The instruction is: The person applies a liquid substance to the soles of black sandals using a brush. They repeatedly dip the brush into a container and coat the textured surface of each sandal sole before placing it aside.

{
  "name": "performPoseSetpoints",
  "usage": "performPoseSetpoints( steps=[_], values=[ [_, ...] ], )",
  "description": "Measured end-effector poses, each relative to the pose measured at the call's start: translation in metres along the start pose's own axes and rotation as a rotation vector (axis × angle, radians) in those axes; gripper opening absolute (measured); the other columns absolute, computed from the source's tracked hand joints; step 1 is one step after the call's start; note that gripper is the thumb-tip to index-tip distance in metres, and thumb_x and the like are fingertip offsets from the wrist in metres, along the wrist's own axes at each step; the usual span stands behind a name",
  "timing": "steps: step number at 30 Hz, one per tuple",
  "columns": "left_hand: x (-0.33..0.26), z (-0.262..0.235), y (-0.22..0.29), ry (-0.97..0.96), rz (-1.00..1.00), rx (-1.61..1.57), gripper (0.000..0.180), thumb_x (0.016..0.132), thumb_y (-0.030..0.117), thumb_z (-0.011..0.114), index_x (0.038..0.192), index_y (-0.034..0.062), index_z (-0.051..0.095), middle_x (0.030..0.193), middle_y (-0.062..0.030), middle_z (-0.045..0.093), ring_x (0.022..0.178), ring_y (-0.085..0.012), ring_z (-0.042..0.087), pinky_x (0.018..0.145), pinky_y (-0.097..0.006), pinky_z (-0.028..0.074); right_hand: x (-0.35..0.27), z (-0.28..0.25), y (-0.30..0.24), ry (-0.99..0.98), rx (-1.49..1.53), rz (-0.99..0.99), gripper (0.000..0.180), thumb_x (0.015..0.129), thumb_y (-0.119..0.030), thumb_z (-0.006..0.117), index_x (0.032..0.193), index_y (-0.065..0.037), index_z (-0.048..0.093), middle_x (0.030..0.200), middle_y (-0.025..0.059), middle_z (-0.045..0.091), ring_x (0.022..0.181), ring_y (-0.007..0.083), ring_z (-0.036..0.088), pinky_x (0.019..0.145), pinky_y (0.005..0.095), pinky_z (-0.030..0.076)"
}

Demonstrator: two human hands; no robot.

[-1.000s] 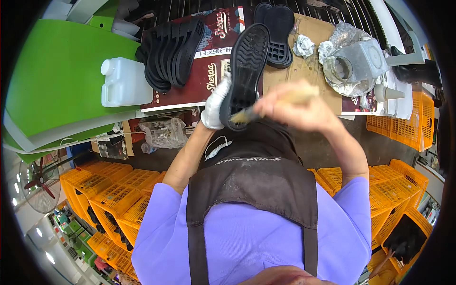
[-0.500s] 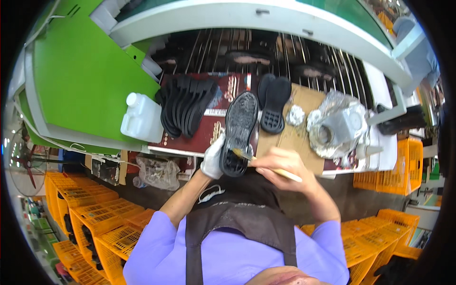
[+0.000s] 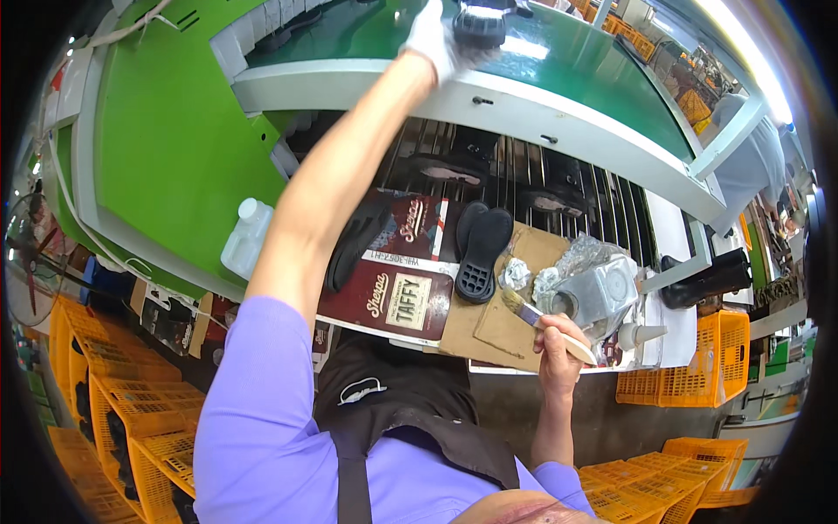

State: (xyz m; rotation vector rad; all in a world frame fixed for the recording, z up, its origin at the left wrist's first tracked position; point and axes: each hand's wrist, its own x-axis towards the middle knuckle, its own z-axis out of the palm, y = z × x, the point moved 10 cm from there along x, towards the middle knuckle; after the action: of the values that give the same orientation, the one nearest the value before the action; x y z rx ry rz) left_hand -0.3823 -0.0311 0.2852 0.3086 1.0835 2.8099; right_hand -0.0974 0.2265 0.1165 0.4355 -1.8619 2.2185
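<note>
Up at the green conveyor belt, my left hand in a white glove grips the side of a black shoe sole; motion blurs its fingers. My bare right hand is closed around the pale handle of a paintbrush. The bristles are over the cardboard, close to a white crumpled wad. Two more black soles lie overlapping left of that wad. Under my left forearm, further black soles rest on a dark red box panel, partly hidden.
Right of the cardboard, a clear plastic container lies in plastic wrapping beside a nozzle bottle. A white jug stands by the green panel. A metal rack sits below the belt's frame. Orange crates surround me.
My left hand has carried the sole from in front of me up to the conveyor belt. My right hand has moved the brush away from the sole, rightward over the cardboard.
</note>
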Motion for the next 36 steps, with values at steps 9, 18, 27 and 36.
performPoseSetpoints(
  steps=[9, 18, 27, 36],
  values=[
    [-0.134, -0.108, 0.02, 0.262, 0.575, 0.939, 0.039, 0.095, 0.039, 0.046, 0.105, 0.0034, 0.058, 0.084, -0.0036, 0.061, 0.071, -0.0165, 0.059, 0.06, -0.028, 0.048, -0.035, -0.022, 0.039, 0.116, -0.121, 0.177, 0.015, 0.085, -0.007, 0.059, 0.092, 0.005, 0.063, 0.077, 0.007, 0.056, 0.058, 0.0102, 0.051, 0.053, 0.0216, 0.04],
    [-0.184, -0.191, -0.106, 0.123, 0.107, 2.342, 0.042, 0.078, 0.041, 0.064, 0.101, 0.0059, 0.062, 0.113, -0.0148, 0.055, 0.114, -0.0339, 0.046, 0.091, -0.043, 0.043, -0.032, 0.005, 0.053, 0.054, -0.115, 0.255, 0.016, 0.086, -0.01, 0.061, 0.094, 0.003, 0.064, 0.071, 0.004, 0.056, 0.057, 0.0075, 0.049, 0.052, 0.0202, 0.037],
    [-0.131, -0.233, -0.154, -0.193, -0.265, 2.754, 0.032, 0.077, 0.024, 0.062, 0.103, 0.0052, 0.066, 0.123, -0.0149, 0.052, 0.126, -0.0314, 0.04, 0.09, -0.042, 0.043, -0.044, 0.011, 0.042, 0.046, -0.133, 0.262, 0.015, 0.087, -0.01, 0.061, 0.095, 0.003, 0.065, 0.072, 0.0044, 0.056, 0.056, 0.007, 0.049, 0.051, 0.0196, 0.038],
    [-0.13, -0.221, -0.151, -0.092, -0.403, 2.535, 0.026, 0.077, 0.015, 0.061, 0.099, 0.005, 0.068, 0.108, -0.017, 0.064, 0.105, -0.0332, 0.059, 0.084, -0.039, 0.05, -0.048, -0.004, 0.05, 0.116, -0.146, 0.311, 0.017, 0.087, -0.012, 0.061, 0.097, 0.002, 0.065, 0.07, 0.0027, 0.058, 0.057, 0.0062, 0.049, 0.052, 0.0191, 0.038]
  ],
)
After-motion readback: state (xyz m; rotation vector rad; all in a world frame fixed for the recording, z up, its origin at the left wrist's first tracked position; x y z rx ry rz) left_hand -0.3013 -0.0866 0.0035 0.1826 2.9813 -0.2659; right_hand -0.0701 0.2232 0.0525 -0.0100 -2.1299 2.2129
